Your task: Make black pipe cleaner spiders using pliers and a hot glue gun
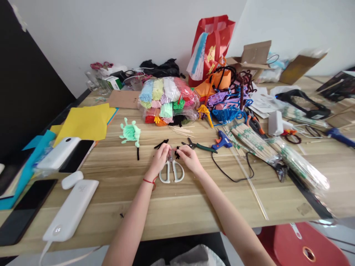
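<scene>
My left hand (161, 158) is closed in a pinch over the table, its fingertips close to my right hand's. What it pinches is too small to make out. My right hand (189, 156) is also closed, with a small curled black pipe cleaner (178, 153) at its fingertips. White-handled scissors (178, 173) lie under and between the hands, their blades partly hidden. Just behind the left hand is a short black pipe cleaner piece (161, 143). To the left lies a mint-green fuzzy pipe cleaner figure (130, 133), with another black piece (138, 153) below it.
Green-handled pliers (205, 148) and a blue glue gun (222, 140) with its cord lie to the right. Bagged pipe cleaners (166, 99) and wooden sticks (181, 130) sit behind. Phones and a white power bank (71, 210) lie left; bundled sticks (302, 162) lie right.
</scene>
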